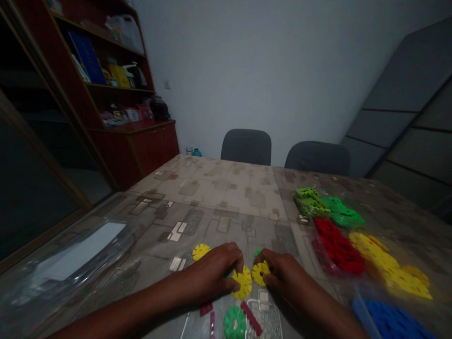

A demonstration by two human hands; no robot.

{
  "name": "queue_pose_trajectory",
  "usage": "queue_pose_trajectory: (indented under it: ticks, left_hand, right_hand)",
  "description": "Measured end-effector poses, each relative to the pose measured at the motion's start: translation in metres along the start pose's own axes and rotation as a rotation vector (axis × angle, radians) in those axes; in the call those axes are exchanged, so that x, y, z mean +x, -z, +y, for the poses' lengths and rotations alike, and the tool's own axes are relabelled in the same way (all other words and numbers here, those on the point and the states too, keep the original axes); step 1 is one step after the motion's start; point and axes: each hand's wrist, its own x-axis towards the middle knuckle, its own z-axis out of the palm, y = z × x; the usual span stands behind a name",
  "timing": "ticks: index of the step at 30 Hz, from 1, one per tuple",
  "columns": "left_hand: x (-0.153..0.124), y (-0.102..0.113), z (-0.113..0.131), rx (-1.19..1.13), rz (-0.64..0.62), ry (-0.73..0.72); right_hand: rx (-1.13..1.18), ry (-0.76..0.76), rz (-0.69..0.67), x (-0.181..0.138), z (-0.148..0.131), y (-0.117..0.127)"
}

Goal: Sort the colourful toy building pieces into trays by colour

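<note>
My left hand [215,270] is curled, its fingers pinching a yellow snowflake disc [243,282] low on the table. My right hand [282,270] pinches a second yellow disc [260,273], held edge to edge against the first. A bit of green [257,253] shows just behind my right fingers. Another yellow disc [200,251] lies loose left of my left hand. A green disc [234,322] and red strips [251,318] lie just below the hands.
Bagged piles of pieces lie at right: light green [310,200], green [344,214], red [337,247], yellow [391,270], blue [395,322]. A clear plastic package [77,259] sits at left. Two grey chairs [246,147] stand beyond the patterned table [219,193]; a wooden shelf unit [116,94] is at left.
</note>
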Motion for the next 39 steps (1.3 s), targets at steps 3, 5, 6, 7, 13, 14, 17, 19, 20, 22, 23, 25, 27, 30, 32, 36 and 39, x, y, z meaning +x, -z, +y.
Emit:
queue_pose_trajectory:
  ticks: [3,5,6,7,13,14,17,19,20,22,23,25,27,30,32,36,39]
  left_hand:
    - [-0.002,-0.002,-0.002,-0.029,0.016,0.013]
    - [-0.003,-0.002,0.000,-0.037,0.019,0.017]
    - [-0.003,-0.002,0.002,-0.035,0.015,0.022]
    - [-0.004,-0.001,0.004,-0.031,0.012,0.028]
    - [-0.002,0.000,0.007,-0.015,-0.011,0.068]
    - [-0.002,0.000,0.007,-0.026,-0.010,0.073]
    - [-0.002,0.001,0.007,-0.054,-0.001,0.073]
    - [-0.003,0.003,0.009,-0.061,-0.003,0.075]
    - [-0.003,0.004,0.010,-0.061,-0.007,0.077]
    - [-0.003,0.006,0.009,-0.056,-0.011,0.079]
    - [-0.003,0.007,0.008,-0.053,-0.012,0.079]
    - [-0.003,0.007,0.005,-0.047,-0.017,0.087]
    - [-0.002,0.006,0.003,-0.048,-0.029,0.101]
    - [-0.002,0.005,0.002,-0.040,-0.035,0.098]
    - [-0.002,0.005,0.003,-0.016,-0.036,0.099]
    - [-0.002,0.004,0.001,0.031,-0.013,0.106]
    - [-0.001,0.002,-0.003,-0.011,0.019,0.072]
  right_hand:
    - [-0.029,0.001,0.026,0.000,0.000,0.002]
    - [-0.047,-0.007,0.034,0.000,0.001,0.001]
    - [-0.059,-0.009,0.039,0.001,0.001,0.001]
    - [-0.073,-0.008,0.048,0.002,0.000,0.000]
    - [-0.134,0.007,0.062,0.006,-0.002,-0.008]
    - [-0.132,0.006,0.060,0.006,-0.002,-0.009]
    - [-0.119,-0.002,0.074,0.004,-0.002,-0.010]
    - [-0.108,-0.006,0.069,0.001,-0.005,-0.008]
    - [-0.104,-0.011,0.061,0.000,-0.007,-0.007]
    - [-0.110,-0.019,0.045,-0.002,-0.011,-0.005]
    - [-0.115,-0.019,0.042,-0.002,-0.013,-0.005]
    - [-0.108,0.001,0.038,-0.004,-0.014,-0.004]
    - [-0.087,0.017,0.013,-0.005,-0.014,-0.005]
    - [-0.077,0.011,0.005,-0.007,-0.012,-0.009]
    - [-0.085,0.007,0.027,-0.009,-0.010,-0.011]
    - [-0.074,0.014,0.048,-0.011,-0.008,-0.013]
    - [0.031,0.019,0.038,-0.011,-0.007,-0.014]
